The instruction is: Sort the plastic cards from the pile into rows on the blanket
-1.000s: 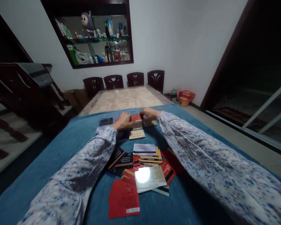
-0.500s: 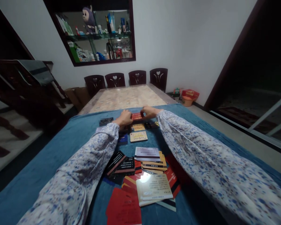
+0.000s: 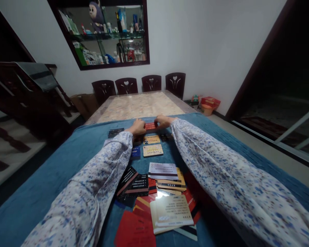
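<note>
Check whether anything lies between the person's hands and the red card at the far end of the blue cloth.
Nothing visible does. The left hand and the right hand each hold one end of the red card; the yellow card lies nearer the person.

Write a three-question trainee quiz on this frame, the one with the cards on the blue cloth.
1. What do the left hand and right hand hold between them? A) a black card B) a red card C) a cup
2. True or false: the cream card lies on the blue cloth, nearer the person than both hands.
3. How many dark chairs stand beyond the marble tabletop?
Key: 1 B; 2 true; 3 four.
</note>
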